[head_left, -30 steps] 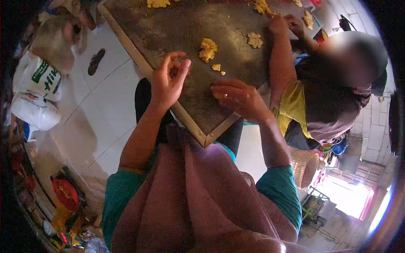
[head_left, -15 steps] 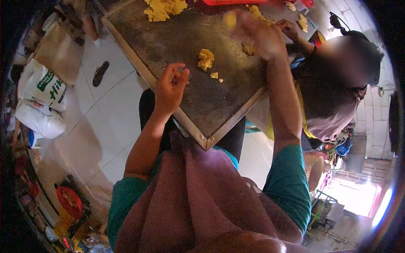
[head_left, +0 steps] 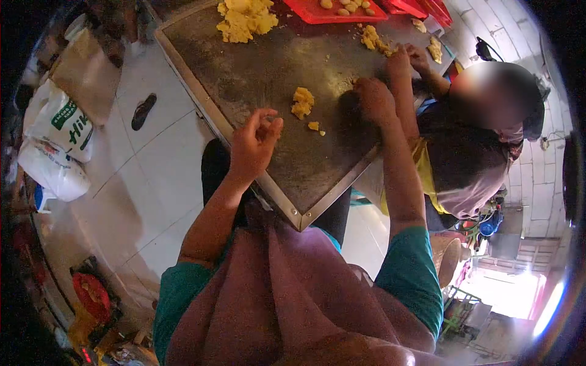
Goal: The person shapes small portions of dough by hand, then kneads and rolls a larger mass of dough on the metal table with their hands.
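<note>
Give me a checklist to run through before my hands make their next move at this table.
1. Dough lump in plain sight on the table: ok, lying between the hands.
2. Left hand empty: cannot tell, its fingers are curled.
3. Right hand holding dough: cannot tell, its fingertips are hard to make out.
4. Right hand well clear of the other person's arm: not ok, they look close.
5. Red tray wholly in view: not ok, the picture's top edge cuts it off.

The frame's top edge cut off the red tray [head_left: 312, 12] and large yellow mass [head_left: 247, 24]. The right grip [head_left: 376, 102] hid whatever lay beneath it. The co-worker's head [head_left: 500, 94] was blurred; smaller print on the white bag [head_left: 50, 125] was illegible.
</note>
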A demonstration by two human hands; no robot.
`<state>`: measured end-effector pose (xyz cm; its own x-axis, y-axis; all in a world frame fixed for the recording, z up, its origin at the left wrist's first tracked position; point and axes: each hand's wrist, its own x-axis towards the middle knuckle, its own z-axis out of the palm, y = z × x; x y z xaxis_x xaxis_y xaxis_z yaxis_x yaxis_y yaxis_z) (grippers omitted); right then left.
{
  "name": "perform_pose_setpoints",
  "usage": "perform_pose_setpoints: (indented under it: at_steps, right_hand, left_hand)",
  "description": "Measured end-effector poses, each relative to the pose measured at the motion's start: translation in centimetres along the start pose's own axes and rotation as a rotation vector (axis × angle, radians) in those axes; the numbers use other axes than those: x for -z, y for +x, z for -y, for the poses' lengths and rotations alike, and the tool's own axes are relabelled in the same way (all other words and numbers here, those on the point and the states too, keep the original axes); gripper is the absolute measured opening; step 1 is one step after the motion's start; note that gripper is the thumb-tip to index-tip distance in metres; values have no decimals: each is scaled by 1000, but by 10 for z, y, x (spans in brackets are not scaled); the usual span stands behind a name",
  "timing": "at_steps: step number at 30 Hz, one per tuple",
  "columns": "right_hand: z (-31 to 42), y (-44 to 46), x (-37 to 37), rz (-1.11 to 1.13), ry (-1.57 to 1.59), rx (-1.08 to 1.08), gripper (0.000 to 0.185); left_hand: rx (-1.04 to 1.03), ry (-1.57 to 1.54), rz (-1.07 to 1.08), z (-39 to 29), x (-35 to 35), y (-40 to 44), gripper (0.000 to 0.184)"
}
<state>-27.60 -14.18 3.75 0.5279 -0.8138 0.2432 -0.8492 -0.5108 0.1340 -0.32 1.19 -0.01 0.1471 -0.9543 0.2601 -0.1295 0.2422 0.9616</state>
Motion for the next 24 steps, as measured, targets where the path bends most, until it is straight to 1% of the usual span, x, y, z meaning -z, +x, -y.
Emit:
perform_pose_setpoints:
  at_steps: [3,6,9,12,15,17,19,21,24]
  right_hand:
    - [13,1,7,109,31,-242,15]
    - [27,6,23,193,3,-321,17]
    - [12,3,8,36,54,-279,24]
    - [-1,6,12,-38,115,-242,19]
    - [-33,8,-1,98,560,-400,19]
    - [-52,7,-17,88,851,-432,20]
    - [-46,7,-14,41,965,-437,21]
    - [-33,3,-13,-39,900,-415,22]
    - [-19,0,-13,-161,591,-487,20]
  left_hand:
    - [31,61,36,-3,4,-1,28]
    - [-17,1,-19,4,-1,-2,28]
    - [-19,-45,-4,7,-1,-2,27]
    - [-37,-13,-22,5,0,-2,26]
    - [-28,-26,0,2,2,-1,25]
    - [-24,-17,-7,0,2,-2,24]
    - [-24,-19,-6,0,2,-2,23]
    - [-28,-33,2,3,3,-3,24]
    - [-16,-63,-6,1,1,-4,23]
